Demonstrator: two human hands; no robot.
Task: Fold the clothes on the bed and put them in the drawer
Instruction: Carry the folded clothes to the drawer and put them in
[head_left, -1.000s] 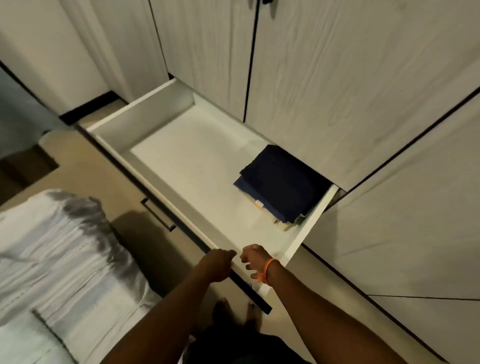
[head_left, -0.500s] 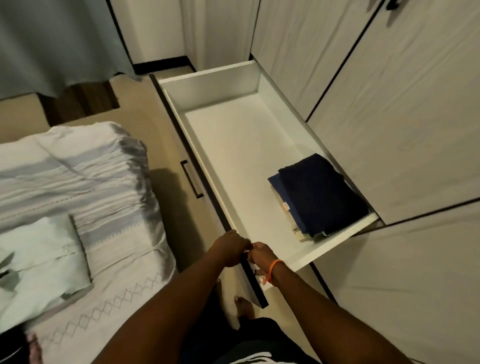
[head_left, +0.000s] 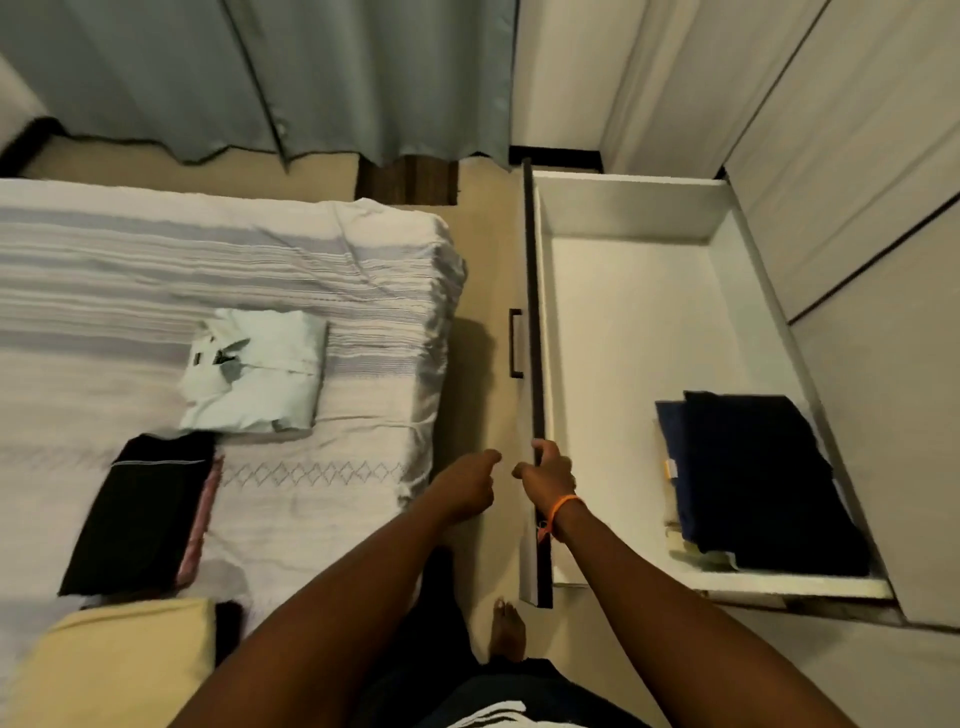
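The white drawer (head_left: 623, 322) stands pulled out on the right, with folded navy clothes (head_left: 758, 483) in its near corner. My right hand (head_left: 548, 475), with an orange band at the wrist, grips the drawer's dark front edge. My left hand (head_left: 465, 486) hangs just left of that edge with loosely curled fingers, holding nothing. On the bed (head_left: 156, 260) lie a folded pale green shirt (head_left: 260, 371), a folded black garment (head_left: 140, 512) on top of a pink one (head_left: 200, 519), and a yellow folded piece (head_left: 114, 665) at the near corner.
Wardrobe doors (head_left: 857, 156) rise behind and right of the drawer. A grey curtain (head_left: 260, 78) hangs at the back. A narrow strip of floor (head_left: 483, 270) runs between bed and drawer; my bare foot (head_left: 506, 631) stands there. The drawer handle (head_left: 515, 343) faces the bed.
The view has swung left, bringing the bed and its folded clothes into sight. My left hand has come off the drawer front; my right hand still holds it.
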